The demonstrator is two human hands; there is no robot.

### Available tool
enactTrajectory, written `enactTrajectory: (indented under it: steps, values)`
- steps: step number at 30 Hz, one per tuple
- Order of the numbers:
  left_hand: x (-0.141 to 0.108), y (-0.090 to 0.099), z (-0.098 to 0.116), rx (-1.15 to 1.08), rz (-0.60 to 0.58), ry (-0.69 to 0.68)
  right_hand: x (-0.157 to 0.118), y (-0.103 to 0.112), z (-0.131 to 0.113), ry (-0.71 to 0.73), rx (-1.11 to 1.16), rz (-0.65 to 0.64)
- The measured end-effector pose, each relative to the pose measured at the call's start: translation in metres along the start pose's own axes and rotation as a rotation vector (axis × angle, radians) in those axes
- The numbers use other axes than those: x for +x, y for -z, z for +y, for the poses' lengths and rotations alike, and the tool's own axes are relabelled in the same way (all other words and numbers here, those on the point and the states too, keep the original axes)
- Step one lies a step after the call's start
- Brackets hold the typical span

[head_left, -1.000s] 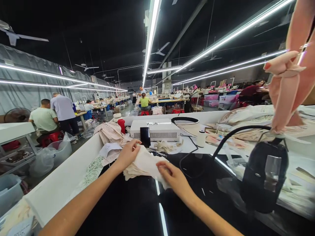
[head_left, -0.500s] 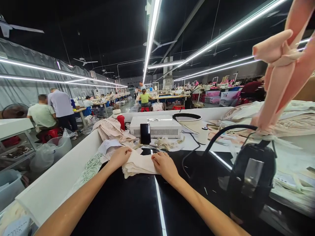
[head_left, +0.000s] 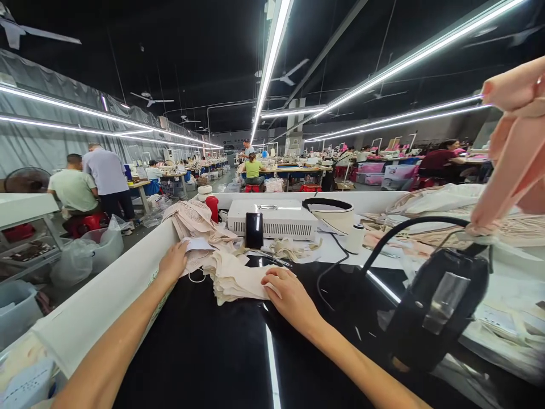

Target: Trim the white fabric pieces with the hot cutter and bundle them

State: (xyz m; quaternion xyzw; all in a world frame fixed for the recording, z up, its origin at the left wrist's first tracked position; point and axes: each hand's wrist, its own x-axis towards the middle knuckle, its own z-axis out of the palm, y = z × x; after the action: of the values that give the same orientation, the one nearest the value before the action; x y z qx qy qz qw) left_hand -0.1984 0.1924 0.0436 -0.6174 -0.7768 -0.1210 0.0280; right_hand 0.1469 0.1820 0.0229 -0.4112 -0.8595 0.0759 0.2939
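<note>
Here, L hand (head_left: 172, 262): fingers part-curled at wht. paper (head_left: 200, 244); grip unclear.
R hand (head_left: 284, 291): fingers bent over cream fabric stack (head_left: 236, 281), R end; pinch unclear.

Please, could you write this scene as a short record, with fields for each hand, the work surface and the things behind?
Left hand: by the edge of a white sheet; grip unclear
Right hand: on the right end of the cream cloth stack
Work surface: glossy black tabletop
Behind the stack: dark phone, upright before a white box
</note>
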Motion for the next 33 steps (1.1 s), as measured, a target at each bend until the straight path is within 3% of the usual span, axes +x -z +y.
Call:
enactTrajectory:
  steps: [5, 10, 14, 18, 21, 25, 30, 33]
  values:
    - [0.000, 0.011, -0.007, -0.005, 0.025, 0.014, 0.000, -0.004, 0.006, 0.071, 0.104, 0.032]
    - [0.003, 0.048, 0.000, 0.066, 0.198, 0.043, 0.001, -0.005, 0.000, 0.094, 0.154, 0.071]
    - [0.002, 0.084, 0.024, 0.072, 0.241, 0.012, 0.002, -0.003, -0.019, 0.087, 0.222, 0.100]
    - [-0.013, 0.103, 0.067, 0.106, 0.203, -0.136, 0.008, 0.000, -0.039, -0.053, 0.390, 0.207]
    - [-0.027, 0.100, 0.101, 0.147, 0.210, -0.311, 0.014, 0.006, -0.045, -0.051, 0.373, 0.385]
    - [-0.037, 0.086, 0.131, 0.264, 0.261, -0.543, 0.019, 0.017, -0.036, 0.046, 0.081, 0.547]
    - [-0.037, 0.072, 0.142, 0.418, 0.220, -0.843, 0.018, 0.023, -0.015, -0.093, -0.133, 0.321]
    - [-0.034, 0.065, 0.137, 0.445, 0.177, -0.987, 0.017, 0.023, -0.003, -0.040, -0.197, 0.239]
